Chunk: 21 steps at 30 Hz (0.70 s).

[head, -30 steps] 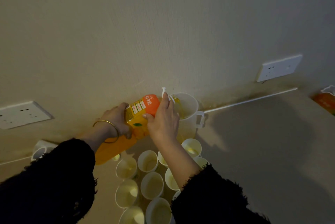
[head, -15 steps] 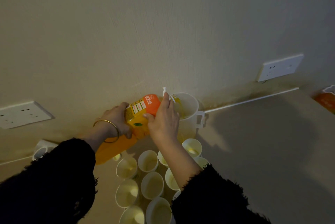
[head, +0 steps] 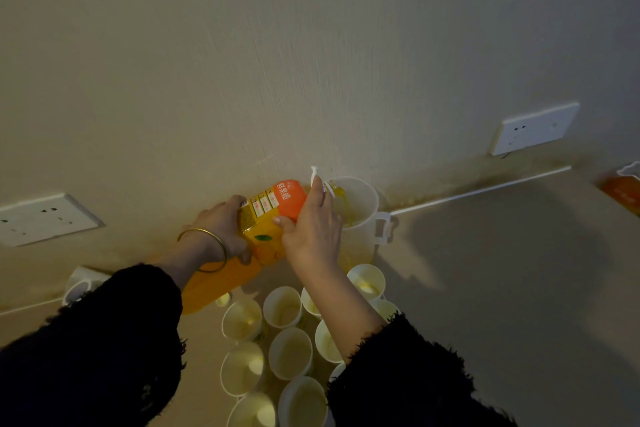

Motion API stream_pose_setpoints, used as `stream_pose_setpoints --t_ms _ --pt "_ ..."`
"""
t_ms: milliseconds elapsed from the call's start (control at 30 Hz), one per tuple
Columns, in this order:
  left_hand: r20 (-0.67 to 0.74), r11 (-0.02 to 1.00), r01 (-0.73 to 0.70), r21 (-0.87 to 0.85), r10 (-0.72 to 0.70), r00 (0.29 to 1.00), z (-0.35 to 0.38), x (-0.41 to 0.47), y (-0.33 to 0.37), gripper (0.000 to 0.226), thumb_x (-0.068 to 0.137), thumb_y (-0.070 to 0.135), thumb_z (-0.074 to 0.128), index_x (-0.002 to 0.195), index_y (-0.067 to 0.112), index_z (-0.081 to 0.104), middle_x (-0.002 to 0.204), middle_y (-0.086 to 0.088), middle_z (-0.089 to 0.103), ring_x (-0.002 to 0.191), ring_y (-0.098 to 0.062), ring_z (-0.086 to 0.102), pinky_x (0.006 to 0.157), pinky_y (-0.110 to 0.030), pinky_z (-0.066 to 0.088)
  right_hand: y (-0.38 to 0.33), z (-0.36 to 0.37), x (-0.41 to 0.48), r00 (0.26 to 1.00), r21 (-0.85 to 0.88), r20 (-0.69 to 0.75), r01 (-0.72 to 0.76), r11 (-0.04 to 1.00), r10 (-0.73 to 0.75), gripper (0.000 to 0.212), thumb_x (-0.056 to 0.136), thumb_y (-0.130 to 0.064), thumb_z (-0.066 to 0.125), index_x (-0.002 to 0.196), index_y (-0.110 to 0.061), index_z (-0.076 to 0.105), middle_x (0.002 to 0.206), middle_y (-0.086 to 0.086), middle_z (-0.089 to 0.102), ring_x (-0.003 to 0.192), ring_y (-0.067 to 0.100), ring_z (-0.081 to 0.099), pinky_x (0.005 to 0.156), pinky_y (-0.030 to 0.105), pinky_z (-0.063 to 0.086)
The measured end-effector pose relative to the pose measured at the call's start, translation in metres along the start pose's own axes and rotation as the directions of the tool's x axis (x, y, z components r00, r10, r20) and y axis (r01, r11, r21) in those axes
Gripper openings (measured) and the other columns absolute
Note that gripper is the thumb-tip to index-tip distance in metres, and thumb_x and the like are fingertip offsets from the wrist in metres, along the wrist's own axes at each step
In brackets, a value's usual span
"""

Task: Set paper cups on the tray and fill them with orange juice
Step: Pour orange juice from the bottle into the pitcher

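Orange cardboard fills both my grips. The fingers (head: 317,196) of my right hand (head: 313,236) curl over the top end of the tall orange juice carton (head: 266,219). The thumb presses its near face, just behind the flipped-open white cap (head: 314,172). My left hand (head: 221,229), a thin gold bangle (head: 204,250) on the wrist, wraps the carton's middle, fingers closed round it. The carton lies tipped almost flat, its spout over the rim of the white plastic jug with a side handle (head: 363,219), which stands against the wall.

To pour well, I judge the right hand should steer the spout. The left should raise the carton's base only slowly, so the flow stays thin and does not glug over the rim. The jug is unheld and light, so I would not lean the carton on it.

A yellow stream of juice (head: 341,205) runs into the jug, which looks far from full. The white paper cups (head: 290,352) stand upright in a tight cluster nearer me, under my right forearm. Their insides look pale yellow in the dim light. I cannot tell whether any holds juice, nor make out the tray beneath them.
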State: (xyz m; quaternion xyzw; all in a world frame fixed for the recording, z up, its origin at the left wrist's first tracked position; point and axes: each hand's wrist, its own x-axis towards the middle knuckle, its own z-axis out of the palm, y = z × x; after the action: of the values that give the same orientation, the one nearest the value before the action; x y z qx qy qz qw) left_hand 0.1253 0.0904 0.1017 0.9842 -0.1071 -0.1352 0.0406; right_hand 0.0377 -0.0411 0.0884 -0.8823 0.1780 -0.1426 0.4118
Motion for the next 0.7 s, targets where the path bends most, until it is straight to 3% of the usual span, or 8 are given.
stream_pose_setpoints --t_ms 700 --pt "0.003 1.000 0.016 0.014 -0.016 1.000 -0.0001 -0.0032 0.0028 0.114 0.040 0.029 0.089 0.138 0.025 0.030 0.128 -0.006 0.052 0.114 -0.032 0.051 0.094 -0.047 0.046 0.0002 -0.0018 -0.0009 1.000 0.002 0.019 0.001 1.000 -0.001 0.094 0.087 -0.038 0.064 0.152 -0.019 -0.002 0.154 0.005 0.024 0.139 0.024 0.029 0.109 0.039 0.029"
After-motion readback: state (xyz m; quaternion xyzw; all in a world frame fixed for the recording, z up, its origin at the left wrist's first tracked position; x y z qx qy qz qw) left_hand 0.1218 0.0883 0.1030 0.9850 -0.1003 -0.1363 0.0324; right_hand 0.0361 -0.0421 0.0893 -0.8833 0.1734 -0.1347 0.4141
